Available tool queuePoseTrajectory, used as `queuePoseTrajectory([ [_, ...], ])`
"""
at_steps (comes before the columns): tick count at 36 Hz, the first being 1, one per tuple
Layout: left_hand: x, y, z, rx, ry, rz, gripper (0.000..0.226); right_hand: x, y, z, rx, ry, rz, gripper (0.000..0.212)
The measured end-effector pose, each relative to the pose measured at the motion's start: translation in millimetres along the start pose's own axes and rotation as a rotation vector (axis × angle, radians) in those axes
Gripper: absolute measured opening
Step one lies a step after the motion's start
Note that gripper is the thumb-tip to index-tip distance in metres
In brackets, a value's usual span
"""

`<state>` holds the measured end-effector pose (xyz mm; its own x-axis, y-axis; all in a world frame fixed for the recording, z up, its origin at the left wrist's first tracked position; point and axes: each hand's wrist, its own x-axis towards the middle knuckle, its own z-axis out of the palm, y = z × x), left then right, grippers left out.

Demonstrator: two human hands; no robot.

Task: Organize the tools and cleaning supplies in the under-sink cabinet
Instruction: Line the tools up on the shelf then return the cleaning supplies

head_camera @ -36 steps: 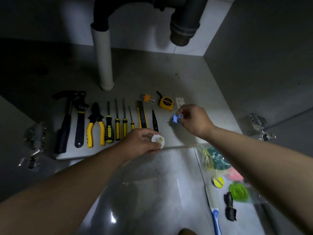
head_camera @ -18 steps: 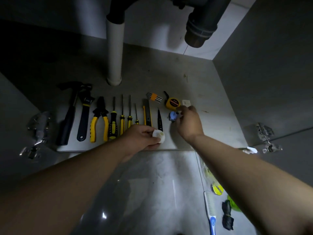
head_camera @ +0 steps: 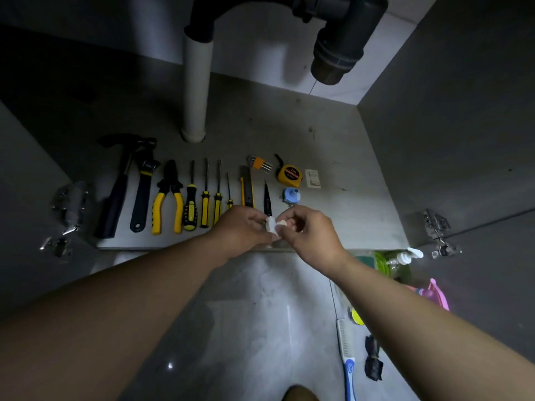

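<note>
A small white roll (head_camera: 272, 225) is pinched between my left hand (head_camera: 241, 231) and my right hand (head_camera: 311, 234), just above the cabinet floor's front edge (head_camera: 179, 246). A row of tools lies on that floor: hammer (head_camera: 117, 183), wrench (head_camera: 143, 186), yellow pliers (head_camera: 168, 196), several screwdrivers (head_camera: 205, 195), a utility knife (head_camera: 246, 188), and a dark pointed tool (head_camera: 266, 199). Behind them sit hex keys (head_camera: 260, 162), a yellow tape measure (head_camera: 289, 174), a white switch plate (head_camera: 312, 178) and a small blue part (head_camera: 290, 195), which lies free.
A white drain pipe (head_camera: 195, 91) stands at the back and a dark trap (head_camera: 337, 47) hangs above. Door hinges (head_camera: 438, 231) flank the opening. On the tiled floor at right lie a brush (head_camera: 347, 357), a pump bottle (head_camera: 401, 260), a pink item (head_camera: 435, 293) and a black scrap (head_camera: 373, 360).
My right hand let go of the blue part on the cabinet floor and came back to the white roll, which both hands now hold. The view shifted closer.
</note>
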<state>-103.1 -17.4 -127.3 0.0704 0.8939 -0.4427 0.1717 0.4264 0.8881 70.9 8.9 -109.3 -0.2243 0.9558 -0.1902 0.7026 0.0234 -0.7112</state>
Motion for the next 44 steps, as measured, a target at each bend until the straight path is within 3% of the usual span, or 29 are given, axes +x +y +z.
queuePoseTrajectory([
  [2, 1.9, -1.0, 1.5, -0.035, -0.009, -0.035, 0.045, 1.2, 5.9, -0.5, -0.074, 0.040, -0.004, 0.010],
  [8, 7.4, -8.5, -2.6, 0.258, -0.003, 0.044, 0.020, 11.8, 21.4, -6.6, -0.276, 0.180, 0.076, 0.010],
  [21, 5.7, -23.8, 1.8, 0.448, -0.053, 0.143, 0.018, 26.7, 40.9, 9.2, -0.269, 0.206, 0.127, 0.015],
  [28, -2.3, -13.2, 6.5, 0.610, -0.133, 0.190, 0.018, 3.7, 48.5, -28.4, -0.198, 0.071, 0.065, 0.015],
  [33, -19.6, 28.1, 34.7, 0.777, -0.253, 0.190, 0.021, -33.7, 49.4, -83.8, -0.279, -0.342, 0.262, 0.018],
  [36, -37.7, 57.5, 57.9, 0.908, -0.330, 0.237, 0.023, -69.4, 46.4, -118.1, -0.419, -0.445, 0.313, 0.028],
  [39, -61.3, 90.2, 79.8, 1.002, -0.379, 0.278, 0.022, -107.2, 39.0, -152.0, -0.572, -0.438, 0.267, 0.036],
  [44, -109.8, 142.5, 113.0, 1.068, -0.448, 0.300, 0.023, -170.3, 30.8, -198.0, -0.538, -0.330, 0.248, 0.034],
])
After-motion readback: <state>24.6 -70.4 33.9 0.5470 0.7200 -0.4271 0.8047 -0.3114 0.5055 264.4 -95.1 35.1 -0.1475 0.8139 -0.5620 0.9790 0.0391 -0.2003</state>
